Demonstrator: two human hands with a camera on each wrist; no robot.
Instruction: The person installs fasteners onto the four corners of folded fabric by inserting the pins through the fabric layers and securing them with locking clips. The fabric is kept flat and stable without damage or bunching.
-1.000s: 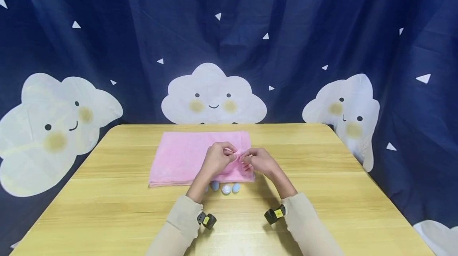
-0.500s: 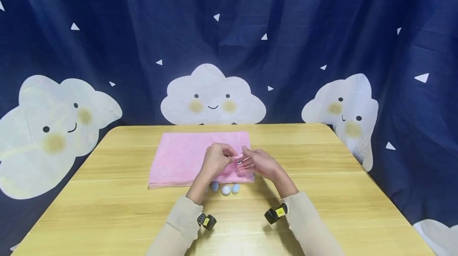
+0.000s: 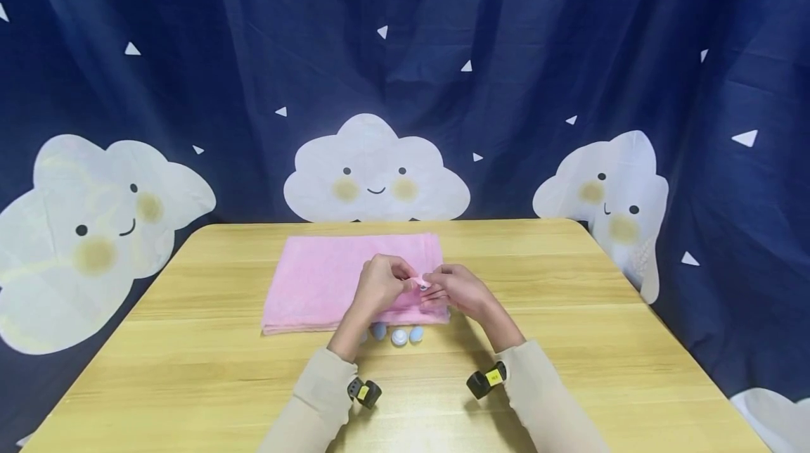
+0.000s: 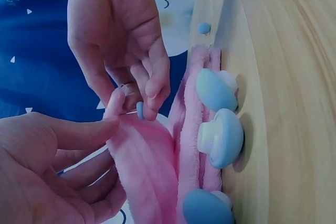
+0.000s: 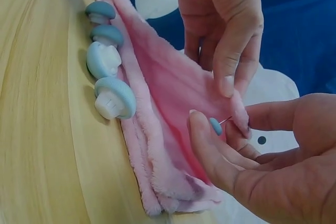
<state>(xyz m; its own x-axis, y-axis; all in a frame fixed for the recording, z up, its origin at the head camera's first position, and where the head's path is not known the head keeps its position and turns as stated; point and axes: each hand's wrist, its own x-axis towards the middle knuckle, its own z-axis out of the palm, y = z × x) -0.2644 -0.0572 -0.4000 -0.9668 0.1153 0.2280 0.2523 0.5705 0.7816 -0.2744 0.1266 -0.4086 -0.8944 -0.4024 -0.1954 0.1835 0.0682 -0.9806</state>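
While your left hand point(image 3: 380, 283) pinches up a fold of the pink towel point(image 3: 329, 281) between thumb and fingers, your right hand point(image 3: 458, 288), at its 3 o'clock, grips a blue-headed pin point(image 5: 216, 126) by fingertips against the raised fold. Four blue-and-white mushroom-shaped pieces point(image 3: 399, 335) line the towel's near edge at 6 o'clock, on the wooden table point(image 3: 601, 340).

wooden table point(image 3: 569, 340) | on it: pink towel point(image 3: 316, 277); four mushroom-shaped pushpins point(image 3: 399, 335)
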